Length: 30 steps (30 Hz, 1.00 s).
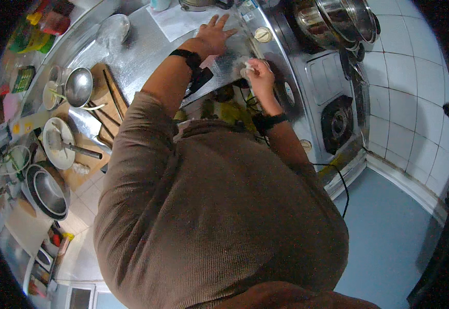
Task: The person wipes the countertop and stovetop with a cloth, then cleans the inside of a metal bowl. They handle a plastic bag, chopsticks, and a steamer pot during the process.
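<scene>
My left hand (213, 38) is spread over the metal countertop (147, 54), its fingers apart and holding nothing. It lies beside a white sheet (176, 21); whether the palm presses on the counter I cannot tell. My right hand (262, 77) pinches a small crumpled whitish piece (244, 68), tissue or thin plastic, at the counter's front edge beside the gas stove (313, 77). Near the left wrist, a black object (200, 82) shows at the counter edge, partly hidden by the arm. A stove knob (263, 34) sits just beyond the right hand.
Stainless steel pots (332, 23) stand at the stove's far end, with a burner (338, 125) nearer. On the left, a wooden cutting board (102, 87) bears a cleaver (83, 119), chopsticks (112, 92) and a steel bowl (78, 87). A plate (68, 133) and nested bowls (48, 193) are nearer.
</scene>
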### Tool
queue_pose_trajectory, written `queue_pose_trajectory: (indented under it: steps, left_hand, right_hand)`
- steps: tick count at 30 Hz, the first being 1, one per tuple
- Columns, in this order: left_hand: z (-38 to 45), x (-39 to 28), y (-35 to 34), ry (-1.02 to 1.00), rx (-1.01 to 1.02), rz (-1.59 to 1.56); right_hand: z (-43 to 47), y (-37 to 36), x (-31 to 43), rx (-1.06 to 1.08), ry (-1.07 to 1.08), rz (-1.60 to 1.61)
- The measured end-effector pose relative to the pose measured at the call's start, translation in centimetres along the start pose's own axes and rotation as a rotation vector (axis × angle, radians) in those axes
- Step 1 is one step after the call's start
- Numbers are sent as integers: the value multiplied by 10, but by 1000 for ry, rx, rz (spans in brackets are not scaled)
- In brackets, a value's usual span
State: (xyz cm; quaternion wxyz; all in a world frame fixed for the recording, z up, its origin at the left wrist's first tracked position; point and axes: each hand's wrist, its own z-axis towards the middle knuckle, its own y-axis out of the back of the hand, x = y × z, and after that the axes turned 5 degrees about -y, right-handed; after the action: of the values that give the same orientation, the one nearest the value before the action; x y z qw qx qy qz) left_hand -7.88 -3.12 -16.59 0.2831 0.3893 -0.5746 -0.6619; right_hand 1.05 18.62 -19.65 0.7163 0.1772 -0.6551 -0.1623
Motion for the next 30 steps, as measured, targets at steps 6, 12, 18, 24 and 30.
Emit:
queue_pose_trajectory:
  steps: [6, 12, 18, 24, 30]
  left_hand:
    - [-48, 23, -23, -113, 126, -156]
    - [-205, 21, 5, 67, -61, -358]
    - [-272, 1, 19, 551, -13, -417]
    - [-276, -8, 7, 497, -54, -366]
    - [-286, -12, 12, 567, 18, -493]
  right_hand:
    - [-13, -7, -15, 163, 162, -684]
    - [-9, -16, -5, 160, 134, -659]
    - [63, -52, -10, 181, 205, -759]
    - [125, -92, -16, 132, 296, -717]
    - [120, -92, -6, 252, 450, -711]
